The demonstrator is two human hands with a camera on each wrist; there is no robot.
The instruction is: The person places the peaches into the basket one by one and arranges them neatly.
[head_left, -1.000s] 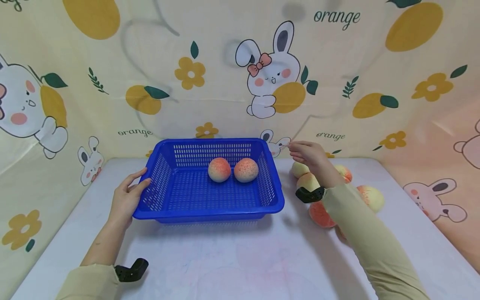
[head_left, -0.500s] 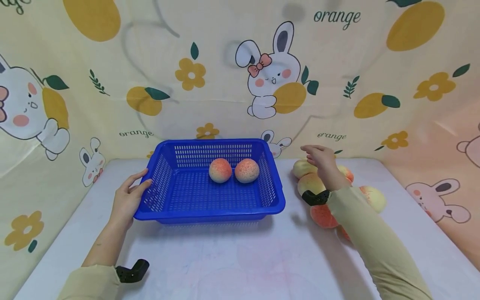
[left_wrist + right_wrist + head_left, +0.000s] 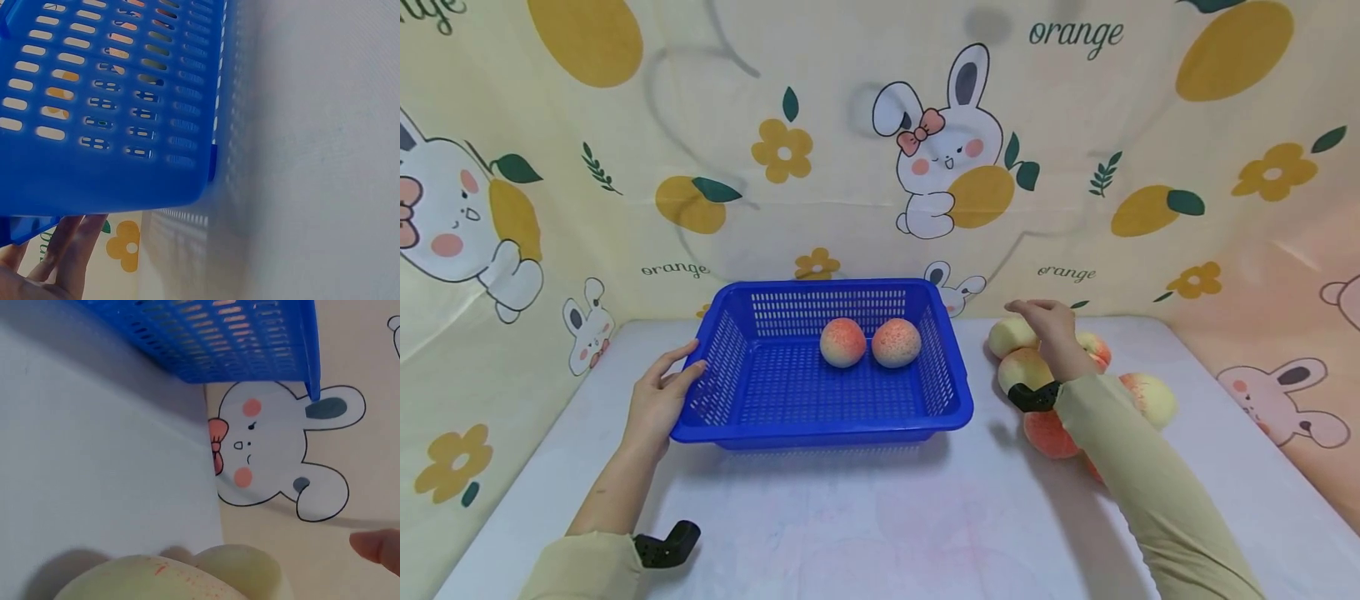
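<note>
Right now the person's left hand point(image 3: 658, 400) rests against the left end of the blue basket point(image 3: 760, 421), fingers point(image 3: 685, 371) fairly straight and laid along the rim w/ the thumb up by the corner; not curled round it as far as the head view shows. From the left wrist cam the fingertips point(image 3: 69, 240) sit just under the basket's rim, touching the plastic, relaxed. Basket sits flat on the white table point(image 3: 880, 517), approx. centre, w/ two peaches inside near the back wall: an orange-pink one point(image 3: 842, 342) and a speckled one point(image 3: 896, 342) just beside it, nearly touching. The right hand point(image 3: 1051, 329) hovers over the pile of peaches point(image 3: 1060, 392) to the right of the basket, palm down, fingers loosely spread and extended, holding nothing. It's directly above a pale yellow peach point(image 3: 1009, 336) at the back of the pile; can't tell from the head view if the fingers actually touch it. Right wrist cam shows the pale peach point(image 3: 240, 575) below the hand and one fingertip point(image 3: 378, 547) clear of it, so the grip's open, not closed on any fruit. The pile lies near the basket's right side but apart from it.
</note>
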